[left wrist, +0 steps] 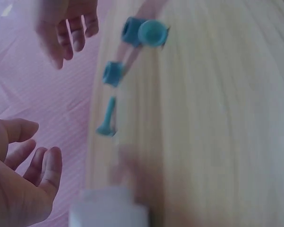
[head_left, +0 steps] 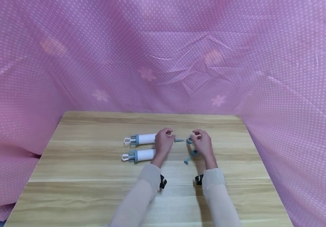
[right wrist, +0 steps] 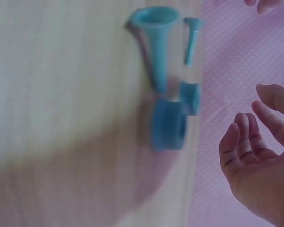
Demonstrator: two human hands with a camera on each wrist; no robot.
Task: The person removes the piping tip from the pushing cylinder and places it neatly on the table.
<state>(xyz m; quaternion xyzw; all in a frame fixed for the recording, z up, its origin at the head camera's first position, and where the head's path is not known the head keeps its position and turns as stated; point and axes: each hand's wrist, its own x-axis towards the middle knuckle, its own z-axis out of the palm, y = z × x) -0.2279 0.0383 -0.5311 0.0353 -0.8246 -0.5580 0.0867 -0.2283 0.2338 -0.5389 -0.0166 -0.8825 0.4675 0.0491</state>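
Observation:
My left hand [head_left: 164,143] hovers over the right ends of two white tubes and hides part of them. The upper tube [head_left: 147,139] and lower tube [head_left: 146,154] have blue-grey collars and white loop handles. In the left wrist view, the fingers are loosely bent around nothing. My right hand [head_left: 203,143] is above a small teal ring cap [head_left: 189,140], and the right wrist view shows its relaxed fingers holding nothing. Left of that cap lies a slim teal nozzle [right wrist: 192,40]. Nearer me, a larger teal nozzle [right wrist: 157,47] lies beside a bigger ring cap [right wrist: 166,125].
Everything lies on a light wood-grain table [head_left: 80,189]. Pink dotted cloth [head_left: 163,63] hangs behind the table and along both sides. A black wrist camera shows on each forearm, beside the pale sleeves [head_left: 214,183].

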